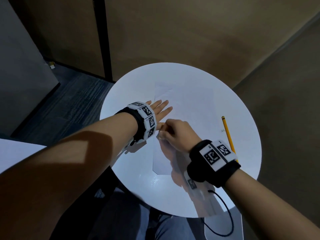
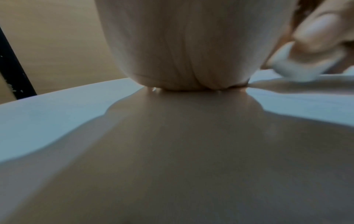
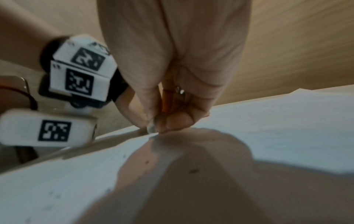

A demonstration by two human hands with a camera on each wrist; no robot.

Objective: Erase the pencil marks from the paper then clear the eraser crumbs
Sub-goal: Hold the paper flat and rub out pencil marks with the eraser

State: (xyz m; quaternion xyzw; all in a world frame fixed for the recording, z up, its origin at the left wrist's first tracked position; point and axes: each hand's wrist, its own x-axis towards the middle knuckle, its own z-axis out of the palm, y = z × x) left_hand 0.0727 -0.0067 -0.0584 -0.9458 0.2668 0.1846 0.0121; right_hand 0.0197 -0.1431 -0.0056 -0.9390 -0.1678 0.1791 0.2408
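Note:
A white sheet of paper (image 1: 190, 108) lies on the round white table (image 1: 242, 170). My left hand (image 1: 160, 109) lies flat on the paper's left side, fingers straight, holding it down. Just right of it, my right hand (image 1: 163, 134) pinches a small white eraser (image 2: 295, 66) and presses its tip to the paper near the left edge. In the right wrist view the curled fingers (image 3: 172, 122) meet the paper at the eraser's end. Small dark eraser crumbs (image 3: 193, 171) dot the paper (image 3: 287, 128) near my wrist.
A yellow pencil (image 1: 228, 135) lies on the table to the right of the paper. The table's edge curves close on all sides, with dark carpet (image 1: 72, 104) and a wooden wall (image 1: 190, 32) beyond it.

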